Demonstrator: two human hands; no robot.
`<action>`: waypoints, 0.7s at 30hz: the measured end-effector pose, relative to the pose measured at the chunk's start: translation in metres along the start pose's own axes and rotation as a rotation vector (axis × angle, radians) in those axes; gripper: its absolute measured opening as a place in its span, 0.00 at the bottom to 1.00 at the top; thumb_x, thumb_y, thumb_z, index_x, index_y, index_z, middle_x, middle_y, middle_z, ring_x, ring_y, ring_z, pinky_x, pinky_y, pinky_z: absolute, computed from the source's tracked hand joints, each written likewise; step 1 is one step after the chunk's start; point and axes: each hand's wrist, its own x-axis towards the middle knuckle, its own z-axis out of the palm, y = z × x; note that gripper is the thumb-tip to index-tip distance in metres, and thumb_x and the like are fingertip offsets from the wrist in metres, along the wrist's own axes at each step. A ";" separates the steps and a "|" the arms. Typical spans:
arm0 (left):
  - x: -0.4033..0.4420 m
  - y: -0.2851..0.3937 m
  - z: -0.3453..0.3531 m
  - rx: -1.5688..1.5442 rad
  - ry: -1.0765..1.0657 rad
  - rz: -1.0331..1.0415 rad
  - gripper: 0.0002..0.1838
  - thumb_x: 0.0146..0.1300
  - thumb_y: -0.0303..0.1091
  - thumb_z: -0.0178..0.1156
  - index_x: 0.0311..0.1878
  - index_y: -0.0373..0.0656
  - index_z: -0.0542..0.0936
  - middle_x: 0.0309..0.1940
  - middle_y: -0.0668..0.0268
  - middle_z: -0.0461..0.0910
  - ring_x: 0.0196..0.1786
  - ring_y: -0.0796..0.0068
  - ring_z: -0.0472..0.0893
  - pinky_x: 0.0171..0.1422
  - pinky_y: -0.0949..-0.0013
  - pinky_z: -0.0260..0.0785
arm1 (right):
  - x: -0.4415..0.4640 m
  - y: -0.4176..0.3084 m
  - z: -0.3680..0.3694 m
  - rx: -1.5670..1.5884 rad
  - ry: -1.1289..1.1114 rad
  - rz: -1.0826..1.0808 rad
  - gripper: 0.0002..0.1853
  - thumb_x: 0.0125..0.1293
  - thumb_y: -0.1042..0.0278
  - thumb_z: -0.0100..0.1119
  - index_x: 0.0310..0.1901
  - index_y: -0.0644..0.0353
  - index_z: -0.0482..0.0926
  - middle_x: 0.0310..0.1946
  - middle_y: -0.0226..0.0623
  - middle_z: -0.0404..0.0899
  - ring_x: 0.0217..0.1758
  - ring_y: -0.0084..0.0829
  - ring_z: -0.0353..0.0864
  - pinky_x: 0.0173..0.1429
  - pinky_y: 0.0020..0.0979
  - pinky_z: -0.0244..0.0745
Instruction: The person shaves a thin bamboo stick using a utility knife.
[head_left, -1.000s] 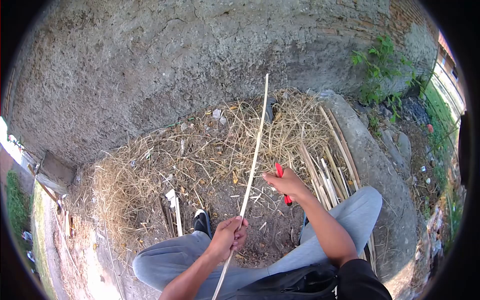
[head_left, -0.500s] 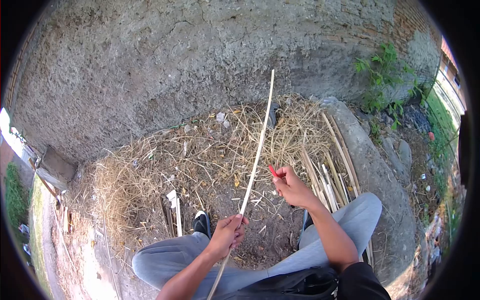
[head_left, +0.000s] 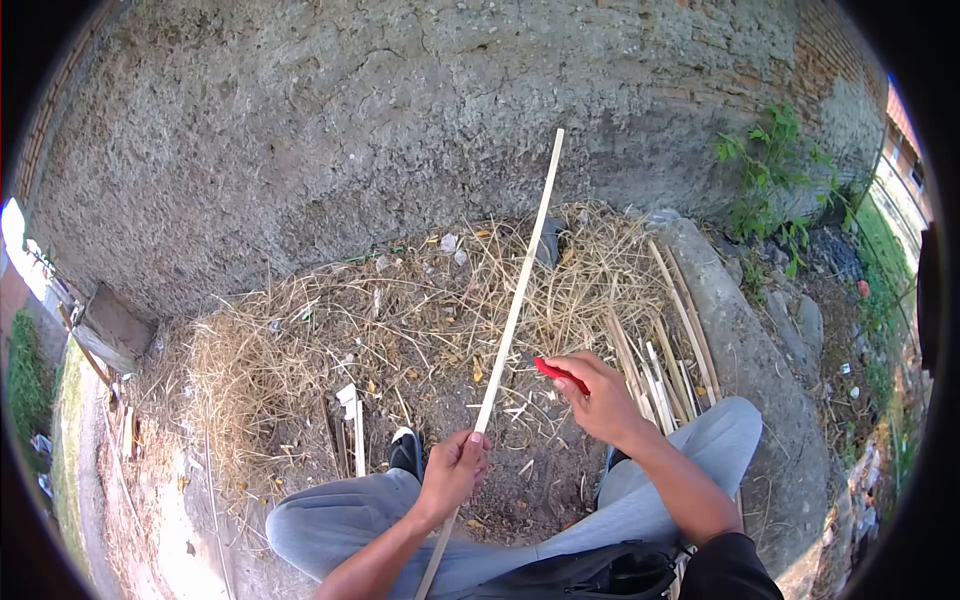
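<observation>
A long, pale, thin strip [head_left: 522,285] slants from between my legs up towards the wall. Around its lower part my left hand [head_left: 453,472] is closed, thumb on top. To the right of the strip, my right hand [head_left: 597,395] grips a red-handled tool [head_left: 562,374] that points left. A short dark tip shows at the tool's left end, apart from the strip. Part of the red handle is hidden by my fingers.
Split strips [head_left: 660,375] lie by my right knee, against a concrete ledge [head_left: 745,350]. Straw [head_left: 235,400] and shavings cover the ground. A rough wall [head_left: 400,130] rises ahead, with a green plant [head_left: 770,170] at the right. A white scrap [head_left: 347,400] lies near my left shoe [head_left: 405,452].
My right hand has turned, and the red tool in it now points left towards the strip. The strip's upper end has shifted slightly right and up in view.
</observation>
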 end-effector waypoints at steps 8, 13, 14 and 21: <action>0.004 -0.003 0.003 0.082 0.023 0.073 0.15 0.82 0.39 0.44 0.45 0.40 0.75 0.22 0.76 0.64 0.18 0.88 0.59 0.20 0.79 0.53 | -0.017 -0.015 0.039 0.049 -0.007 -0.143 0.11 0.67 0.69 0.67 0.50 0.58 0.87 0.37 0.38 0.85 0.28 0.29 0.82 0.30 0.29 0.75; 0.002 0.000 0.004 -0.010 -0.001 -0.020 0.16 0.82 0.41 0.43 0.44 0.40 0.74 0.21 0.76 0.63 0.18 0.89 0.59 0.20 0.78 0.52 | -0.021 -0.006 0.049 0.021 0.077 -0.226 0.10 0.64 0.65 0.71 0.46 0.55 0.89 0.30 0.35 0.85 0.23 0.29 0.81 0.25 0.29 0.75; 0.002 -0.002 0.004 -0.039 -0.008 -0.035 0.16 0.82 0.41 0.43 0.43 0.41 0.74 0.21 0.76 0.63 0.18 0.89 0.59 0.20 0.78 0.52 | -0.022 -0.006 0.049 -0.029 0.082 -0.229 0.10 0.64 0.62 0.71 0.45 0.52 0.89 0.29 0.32 0.85 0.22 0.29 0.81 0.25 0.29 0.75; 0.009 -0.025 0.005 0.178 0.042 0.170 0.16 0.82 0.40 0.45 0.40 0.39 0.73 0.20 0.76 0.62 0.18 0.88 0.59 0.20 0.77 0.51 | -0.029 -0.006 0.050 -0.200 0.103 -0.275 0.06 0.59 0.61 0.74 0.36 0.51 0.88 0.25 0.25 0.81 0.20 0.27 0.79 0.21 0.30 0.73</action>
